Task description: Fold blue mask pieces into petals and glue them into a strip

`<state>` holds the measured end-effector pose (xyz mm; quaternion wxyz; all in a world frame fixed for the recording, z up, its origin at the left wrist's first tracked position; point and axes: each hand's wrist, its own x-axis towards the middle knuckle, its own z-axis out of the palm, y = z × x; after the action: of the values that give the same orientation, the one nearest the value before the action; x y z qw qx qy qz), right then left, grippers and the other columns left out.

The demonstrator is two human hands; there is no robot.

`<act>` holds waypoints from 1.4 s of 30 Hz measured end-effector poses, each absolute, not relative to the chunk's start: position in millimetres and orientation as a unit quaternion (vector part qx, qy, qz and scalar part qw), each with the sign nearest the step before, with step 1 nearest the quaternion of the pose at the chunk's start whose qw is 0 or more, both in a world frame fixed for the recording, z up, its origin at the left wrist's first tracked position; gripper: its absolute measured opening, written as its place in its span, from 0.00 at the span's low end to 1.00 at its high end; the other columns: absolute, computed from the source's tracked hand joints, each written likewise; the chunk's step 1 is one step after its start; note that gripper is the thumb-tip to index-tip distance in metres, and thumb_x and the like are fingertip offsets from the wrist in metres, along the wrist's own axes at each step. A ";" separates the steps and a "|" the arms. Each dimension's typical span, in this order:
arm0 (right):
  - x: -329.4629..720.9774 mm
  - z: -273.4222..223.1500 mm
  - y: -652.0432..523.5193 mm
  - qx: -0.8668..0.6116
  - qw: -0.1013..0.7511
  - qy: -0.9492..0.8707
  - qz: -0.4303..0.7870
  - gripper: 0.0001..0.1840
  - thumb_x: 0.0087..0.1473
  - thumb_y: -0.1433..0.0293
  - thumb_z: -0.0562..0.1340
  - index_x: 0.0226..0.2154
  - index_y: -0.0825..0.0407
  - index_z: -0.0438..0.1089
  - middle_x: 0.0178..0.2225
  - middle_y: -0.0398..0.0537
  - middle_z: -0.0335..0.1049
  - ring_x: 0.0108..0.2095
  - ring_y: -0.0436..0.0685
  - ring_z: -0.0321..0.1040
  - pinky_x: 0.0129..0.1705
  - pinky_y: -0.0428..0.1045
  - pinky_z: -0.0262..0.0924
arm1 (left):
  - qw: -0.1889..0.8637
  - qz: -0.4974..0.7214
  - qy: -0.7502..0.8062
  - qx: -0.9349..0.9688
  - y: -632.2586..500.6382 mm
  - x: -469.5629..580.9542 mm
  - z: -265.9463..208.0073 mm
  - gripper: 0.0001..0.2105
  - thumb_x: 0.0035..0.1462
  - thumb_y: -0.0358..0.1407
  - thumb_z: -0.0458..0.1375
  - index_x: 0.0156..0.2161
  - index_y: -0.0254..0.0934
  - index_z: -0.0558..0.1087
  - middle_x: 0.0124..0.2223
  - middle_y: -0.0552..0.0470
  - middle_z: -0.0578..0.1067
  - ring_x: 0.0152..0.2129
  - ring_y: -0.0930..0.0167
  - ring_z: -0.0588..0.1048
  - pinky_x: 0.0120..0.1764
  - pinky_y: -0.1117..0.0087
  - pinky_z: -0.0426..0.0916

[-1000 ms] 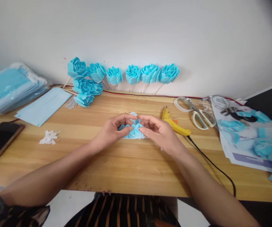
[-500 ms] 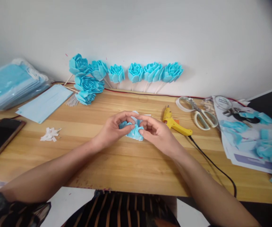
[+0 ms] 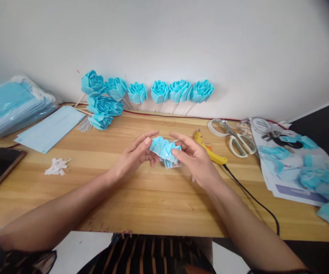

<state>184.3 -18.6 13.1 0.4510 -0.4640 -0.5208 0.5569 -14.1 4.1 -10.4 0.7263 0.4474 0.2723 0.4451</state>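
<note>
A pleated piece of light blue non-woven fabric (image 3: 165, 149) is held up over the middle of the table, its zigzag folds facing me. My right hand (image 3: 194, 156) grips its right end, thumb in front and fingers behind. At the left end is my left hand (image 3: 136, 154), its thumb and fingers apart; whether a fingertip still touches the fabric I cannot tell. Beyond my right hand, a yellow glue gun (image 3: 217, 158) lies on the wooden table (image 3: 141, 198), partly hidden by that hand.
Several blue fabric flowers (image 3: 160, 91) on sticks lean along the wall. Blue sheets (image 3: 51, 127), a bagged stack (image 3: 13, 106), white scraps (image 3: 57, 166) and a phone (image 3: 0, 169) lie left. Scissors (image 3: 241, 144), a tape roll (image 3: 218, 127) and printed sheets (image 3: 298, 192) lie right.
My left hand has loosened and spread its fingers, moving off the fabric's front. The pleated piece now shows its folds more fully in my right hand. The view has shifted slightly.
</note>
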 end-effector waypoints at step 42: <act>180.1 14.3 -24.0 -0.458 0.408 -0.560 0.557 0.28 0.53 0.66 0.65 0.57 0.48 0.67 0.41 0.47 0.74 0.39 0.55 0.70 0.39 0.50 0.68 | 0.626 0.337 0.382 0.590 -1.1 -13.1 -2.6 0.16 0.52 0.46 0.65 0.27 0.35 0.68 0.24 0.57 0.66 0.22 0.76 0.61 0.28 0.72 0.55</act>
<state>180.1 -24.0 14.3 0.4083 -0.4576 -0.5602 0.5568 -13.1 -1.1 -2.6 0.6259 0.5903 0.3824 0.3369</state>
